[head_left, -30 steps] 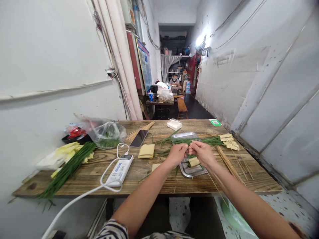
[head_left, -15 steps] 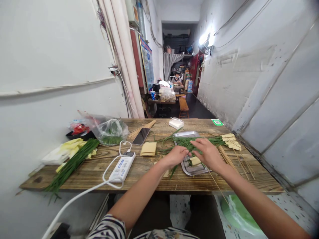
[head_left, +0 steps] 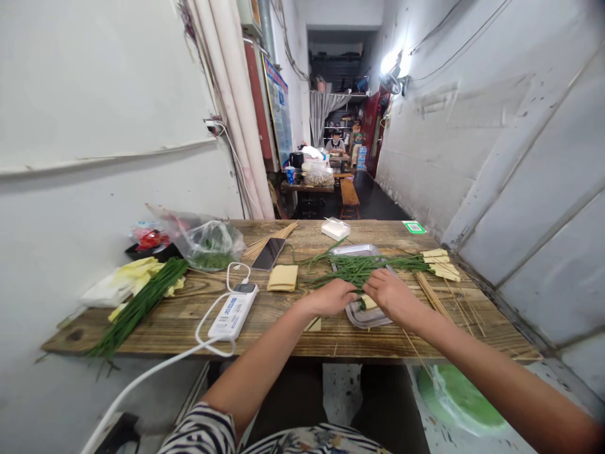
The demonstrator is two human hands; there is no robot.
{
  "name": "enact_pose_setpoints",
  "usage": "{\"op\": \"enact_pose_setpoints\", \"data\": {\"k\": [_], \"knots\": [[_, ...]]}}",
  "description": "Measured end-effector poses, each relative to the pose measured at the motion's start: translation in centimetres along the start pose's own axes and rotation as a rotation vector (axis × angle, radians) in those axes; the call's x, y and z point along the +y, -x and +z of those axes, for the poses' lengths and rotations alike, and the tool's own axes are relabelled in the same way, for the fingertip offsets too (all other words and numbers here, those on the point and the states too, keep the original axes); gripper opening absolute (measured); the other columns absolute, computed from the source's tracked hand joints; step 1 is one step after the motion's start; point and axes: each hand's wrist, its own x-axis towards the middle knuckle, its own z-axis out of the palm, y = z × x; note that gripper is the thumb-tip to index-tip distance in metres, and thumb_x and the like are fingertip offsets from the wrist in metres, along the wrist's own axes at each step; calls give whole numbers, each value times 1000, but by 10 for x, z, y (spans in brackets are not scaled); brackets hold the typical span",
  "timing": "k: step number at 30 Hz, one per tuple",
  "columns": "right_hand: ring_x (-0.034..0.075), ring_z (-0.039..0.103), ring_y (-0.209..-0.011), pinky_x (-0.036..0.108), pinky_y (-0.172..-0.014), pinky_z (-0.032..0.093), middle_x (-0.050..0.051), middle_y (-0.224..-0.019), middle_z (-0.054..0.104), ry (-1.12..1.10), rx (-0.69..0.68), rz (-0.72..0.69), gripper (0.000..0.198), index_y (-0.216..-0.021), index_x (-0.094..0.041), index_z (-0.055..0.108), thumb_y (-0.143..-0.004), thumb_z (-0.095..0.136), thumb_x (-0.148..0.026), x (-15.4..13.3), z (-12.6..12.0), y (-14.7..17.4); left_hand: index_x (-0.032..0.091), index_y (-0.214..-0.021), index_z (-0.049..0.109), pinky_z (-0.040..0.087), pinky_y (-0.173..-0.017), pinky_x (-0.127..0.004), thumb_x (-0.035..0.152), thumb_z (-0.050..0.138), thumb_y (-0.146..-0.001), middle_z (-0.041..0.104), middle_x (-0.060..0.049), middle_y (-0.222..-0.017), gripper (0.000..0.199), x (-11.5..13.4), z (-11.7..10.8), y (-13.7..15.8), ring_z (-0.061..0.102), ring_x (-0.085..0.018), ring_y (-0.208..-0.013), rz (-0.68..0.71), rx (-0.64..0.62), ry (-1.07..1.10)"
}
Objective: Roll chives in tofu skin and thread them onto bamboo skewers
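Note:
Green chives (head_left: 352, 265) lie across a metal tray (head_left: 368, 323), reaching past it on both sides. At the tray's left part, my left hand (head_left: 334, 296) has its fingertips closed on chive strands. My right hand (head_left: 390, 293) is closed too, its fingertips on the same strands, close to the left ones. Below the hands, a pale yellow tofu-skin roll (head_left: 368, 302) with chives in it rests in the tray, partly covered by my right hand. A thin skewer (head_left: 416, 348) sticks out from under that hand toward the table's front edge.
Left are stacked tofu-skin squares (head_left: 282, 278), a phone (head_left: 269, 253), a white power bank (head_left: 233, 312) with cable, a plastic bag (head_left: 208, 243) and a chive bundle (head_left: 142, 306). Right lie skewers (head_left: 432, 295) and tofu-skin pieces (head_left: 442, 265). A person (head_left: 336, 144) sits far back.
My right hand's fingers have come down from a spread position and closed near the left hand on the chives. The left hand stays nearly in place; the view shifts slightly.

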Motion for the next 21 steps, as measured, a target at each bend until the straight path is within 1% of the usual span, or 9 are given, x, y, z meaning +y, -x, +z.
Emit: {"op": "enact_pose_setpoints", "data": {"k": [2,5,8,11,14,17,19,21], "knots": [[20,47,-78,32,-72,30,6,-76,61,-27,8,25,17,-79,-14,63,-91,50,-16,2,-2,1,16,-58,56,26,-52,-23,19,46,-82,46,2,-51,26,0,-2,1,39,-11,-52,25,4,-44],[19,48,-77,31,-71,31,5,-75,61,-75,36,80,20,-76,-15,61,-91,48,-14,3,-4,3,16,-65,60,31,-56,-22,22,43,-86,51,1,-55,28,-2,-4,4,46,-13,-56,27,15,-42],[17,48,-73,29,-67,32,4,-72,60,-167,58,143,27,-71,-16,60,-93,44,-13,3,-2,5,16,-64,58,32,-59,-23,26,41,-89,55,-1,-60,32,-7,-2,8,48,-14,-61,39,97,-80],[17,52,-74,27,-66,35,4,-70,61,-264,85,223,26,-71,-16,63,-91,46,-13,3,4,6,16,-67,56,33,-63,-23,28,37,-92,57,-2,-67,33,-12,3,11,49,-15,-66,67,181,-103],[18,55,-77,26,-68,38,6,-75,65,-328,100,327,22,-78,-16,67,-89,48,-14,1,12,4,17,-68,52,32,-62,-23,32,37,-93,53,-1,-65,33,-18,11,14,47,-14,-64,66,274,-82],[19,58,-79,27,-71,41,7,-80,69,-353,82,426,21,-82,-16,70,-88,50,-15,-6,18,0,18,-67,50,32,-60,-24,35,34,-95,49,1,-60,36,-24,18,16,45,-13,-59,32,360,-44],[19,60,-80,27,-73,41,7,-81,70,-380,87,502,21,-84,-16,71,-86,51,-15,-13,20,-5,18,-67,51,35,-61,-24,37,32,-95,50,1,-58,39,-28,23,15,48,-14,-58,11,398,1],[20,62,-79,27,-72,42,7,-80,71,-429,117,585,21,-83,-17,72,-84,52,-16,-21,23,-11,17,-68,53,39,-63,-24,38,32,-94,56,-1,-61,40,-31,27,13,53,-14,-60,3,429,75]]}}
